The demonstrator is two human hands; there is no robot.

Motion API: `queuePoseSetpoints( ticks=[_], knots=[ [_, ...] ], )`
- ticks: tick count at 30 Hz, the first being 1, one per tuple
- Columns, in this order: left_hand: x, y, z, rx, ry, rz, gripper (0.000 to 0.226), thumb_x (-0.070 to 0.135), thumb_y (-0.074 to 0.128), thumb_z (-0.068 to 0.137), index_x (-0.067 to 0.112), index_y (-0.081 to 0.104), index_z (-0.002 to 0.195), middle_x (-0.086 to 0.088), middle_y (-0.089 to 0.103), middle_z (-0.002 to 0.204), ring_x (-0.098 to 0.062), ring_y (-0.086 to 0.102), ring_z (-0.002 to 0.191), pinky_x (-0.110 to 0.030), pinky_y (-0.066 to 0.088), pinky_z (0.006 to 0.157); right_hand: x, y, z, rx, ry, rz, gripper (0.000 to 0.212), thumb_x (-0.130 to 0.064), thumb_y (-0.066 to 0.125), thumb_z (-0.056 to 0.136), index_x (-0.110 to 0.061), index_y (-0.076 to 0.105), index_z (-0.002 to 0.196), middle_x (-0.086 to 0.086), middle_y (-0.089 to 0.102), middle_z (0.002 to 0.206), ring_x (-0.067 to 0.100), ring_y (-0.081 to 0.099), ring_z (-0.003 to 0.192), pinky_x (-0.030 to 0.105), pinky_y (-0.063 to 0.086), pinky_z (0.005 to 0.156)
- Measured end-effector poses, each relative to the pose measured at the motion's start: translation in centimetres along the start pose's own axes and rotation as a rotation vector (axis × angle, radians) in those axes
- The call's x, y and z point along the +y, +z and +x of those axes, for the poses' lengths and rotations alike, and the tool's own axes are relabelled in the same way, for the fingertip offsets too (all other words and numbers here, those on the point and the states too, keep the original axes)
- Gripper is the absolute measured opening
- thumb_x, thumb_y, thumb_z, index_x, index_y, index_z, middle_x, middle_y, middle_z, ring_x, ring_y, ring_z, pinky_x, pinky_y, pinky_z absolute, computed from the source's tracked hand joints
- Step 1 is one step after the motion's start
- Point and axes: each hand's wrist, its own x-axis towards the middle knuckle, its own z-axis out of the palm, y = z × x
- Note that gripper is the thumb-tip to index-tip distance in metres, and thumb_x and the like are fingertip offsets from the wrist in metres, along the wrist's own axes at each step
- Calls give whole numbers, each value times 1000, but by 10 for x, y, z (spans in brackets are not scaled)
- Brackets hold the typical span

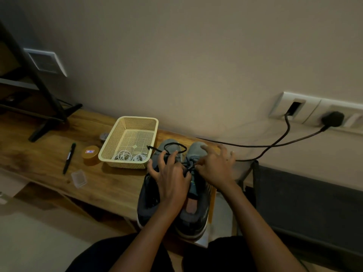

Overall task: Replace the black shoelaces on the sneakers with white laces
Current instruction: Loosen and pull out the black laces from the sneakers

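Two grey-and-black fabric sneakers with pale soles sit side by side on the long wooden bench [110, 185], toes to the wall, heels at the near edge.

Left hand [170, 178]: on top of the left sneaker [148, 203], fingers bent and splayed, clamped over its laced upper. Can't tell if it also pinches a lace.

Right hand [216, 165]: thumb and forefinger pinch a black shoelace [174, 147] at the gap between the two shoes, and the other three fingers fan out over the toe of the right sneaker [198, 216].

One loop of that black shoelace lies on the left sneaker's grey toe, and one free end points at the basket wall.

One cream perforated plastic basket [127, 120] stands just left of the sneakers, against the wall. White laces [129, 156] are inside at its near end, coiled, looks like two bundles.

Left of the basket:
- One round orange tin [90, 154] with a red-blue label, near the basket.
- One black pen [69, 158].
- One small clear plastic case [79, 178], near the bench's front edge.

One small round grey object [104, 136] is behind the basket's corner, too blurred to name.

Two black cables run across the wall to the sockets, and one ends in a black plug [333, 118]. Black stand legs [49, 122] sit at the far left of the bench.
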Motion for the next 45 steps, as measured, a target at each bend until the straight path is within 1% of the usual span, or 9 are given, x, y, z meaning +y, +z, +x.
queuePoseSetpoints(
  ticks=[3,9,14,19,23,31,36,40,45],
  knots=[
    [-1,1,0,3,3,11,16,32,69,81,18,71,86,7,44,143,-22,19,140,-51,0,108,-10,6,-1,-54,-13,-56,18,-30,56,87,-24,71,95,-8,28,151,30,3,141,59,-2,110],
    [0,2,0,40,5,1,14,31,72,77,18,71,82,4,49,139,-24,25,138,-51,3,108,1,-6,-4,58,8,22,14,-23,58,86,-20,72,87,-8,44,137,26,15,137,55,3,111],
    [0,2,-1,31,-8,-32,12,30,71,79,18,72,82,6,48,140,-23,23,139,-51,2,108,25,-17,-5,71,199,107,15,-21,59,83,-14,71,88,-4,54,127,27,25,129,50,12,108],
    [0,1,0,-1,-19,-22,15,32,67,82,19,72,89,8,43,143,-21,18,141,-49,-1,107,10,-8,-2,30,91,12,24,-29,50,91,-25,71,103,-7,27,152,32,6,141,58,2,111],
    [-1,1,0,0,-5,-7,17,33,68,82,18,72,90,7,44,143,-21,19,140,-49,1,108,-9,5,-1,-55,4,-76,22,-34,56,88,-25,71,100,-7,25,153,33,1,142,60,0,110],
    [-1,4,-1,50,-21,-33,11,29,73,77,19,72,80,4,51,137,-23,27,137,-49,5,107,11,-16,-6,67,83,56,13,-21,59,84,-18,72,84,-9,45,136,27,18,136,56,7,112],
    [0,3,-1,41,-26,-59,11,29,72,78,19,73,81,5,50,138,-23,25,138,-50,7,108,23,-20,-10,30,266,36,14,-22,52,85,-12,62,85,5,57,114,31,31,127,52,14,110],
    [-1,1,-1,27,-27,-59,12,29,70,80,18,72,83,6,48,140,-22,23,139,-49,6,108,13,-14,-7,78,148,-34,21,-26,52,90,-19,71,96,-4,33,149,32,12,139,56,7,111],
    [0,0,-1,-4,-22,-37,15,32,67,83,18,71,89,8,43,143,-20,19,140,-48,4,108,-9,4,-4,-28,11,-42,17,-31,59,85,-24,72,94,-8,31,150,31,5,141,60,2,111]
  ],
)
